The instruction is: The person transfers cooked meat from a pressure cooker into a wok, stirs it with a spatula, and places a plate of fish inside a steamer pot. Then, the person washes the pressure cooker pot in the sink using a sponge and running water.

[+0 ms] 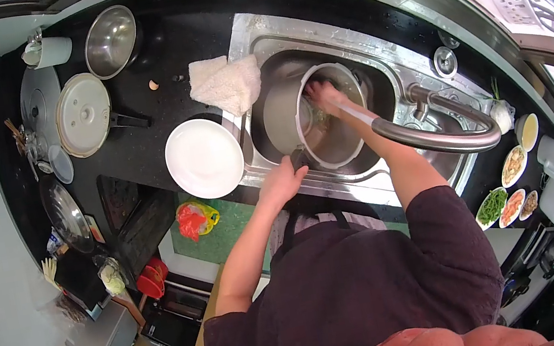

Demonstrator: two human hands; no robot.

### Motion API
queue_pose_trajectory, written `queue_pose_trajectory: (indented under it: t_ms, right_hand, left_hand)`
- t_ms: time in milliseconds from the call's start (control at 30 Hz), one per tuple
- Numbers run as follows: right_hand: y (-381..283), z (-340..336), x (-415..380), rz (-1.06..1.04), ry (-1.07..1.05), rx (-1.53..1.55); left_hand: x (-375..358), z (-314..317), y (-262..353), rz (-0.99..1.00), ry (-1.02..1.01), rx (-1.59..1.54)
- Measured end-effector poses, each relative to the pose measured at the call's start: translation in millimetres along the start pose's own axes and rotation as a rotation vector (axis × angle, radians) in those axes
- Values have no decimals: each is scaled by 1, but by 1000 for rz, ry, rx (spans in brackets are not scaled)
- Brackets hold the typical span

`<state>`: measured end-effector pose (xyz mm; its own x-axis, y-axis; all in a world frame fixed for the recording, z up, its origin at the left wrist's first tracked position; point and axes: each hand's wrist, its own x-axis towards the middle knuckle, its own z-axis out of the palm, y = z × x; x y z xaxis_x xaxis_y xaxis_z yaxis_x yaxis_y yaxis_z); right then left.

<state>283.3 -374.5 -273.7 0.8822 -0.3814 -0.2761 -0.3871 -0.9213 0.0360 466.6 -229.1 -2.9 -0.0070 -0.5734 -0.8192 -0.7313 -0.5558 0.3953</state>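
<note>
A deep metal cooking pot [283, 121] is tilted on its side in the left sink basin, its mouth turned toward my right arm. My left hand [282, 184] is closed around the pot's short dark handle [298, 156]. Inside the pot is my right hand [325, 95], its fingers loosely bent near the inner wall and partly hidden; I make out nothing held in them. A curved metal faucet [448, 137] reaches over my right forearm toward the pot. Some water seems to lie in the pot, though this is blurry.
Left of the sink are a white plate [205, 158], a folded white cloth [226, 84], a pressure cooker lid [84, 115] and a steel bowl [111, 42]. Several small dishes of cut food, including chopped greens [492, 207], stand at the right. A small metal lid [445, 62] lies behind the faucet.
</note>
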Motion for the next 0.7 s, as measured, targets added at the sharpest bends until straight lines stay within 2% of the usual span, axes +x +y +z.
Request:
queue_pose_trajectory:
  t_ms: [33,100,167,267,367,400,467,500,567,667,700]
  right_hand:
    - [-10,24,-5,151,-114,210]
    - [-49,50,-18,500,71,525]
    - [-79,56,-31,680,-211,518]
    - [-62,-88,-60,191,-589,686]
    - [-40,-112,-94,223,-502,773]
    - [-23,-125,-104,265,-403,757]
    - [4,-93,-103,592,-65,761]
    - [26,-95,-90,611,-96,509]
    - [67,-113,-67,-45,17,159]
    - [75,-138,-60,-124,152,18]
    - [67,-140,-66,78,84,187]
  left_hand:
    - [0,-2,1,-7,-1,-7]
    - [-5,-1,4,-24,3,-25]
    - [-7,1,12,-34,19,-43]
    - [-10,-3,20,-47,14,-27]
    - [-9,0,17,-19,12,-43]
    - [-8,3,14,-8,6,-42]
    - [-2,6,8,19,0,-39]
    - [-2,6,9,22,-5,-34]
    - [-2,5,14,32,-15,-24]
    - [-7,8,11,20,30,-58]
    - [-7,10,9,13,39,-75]
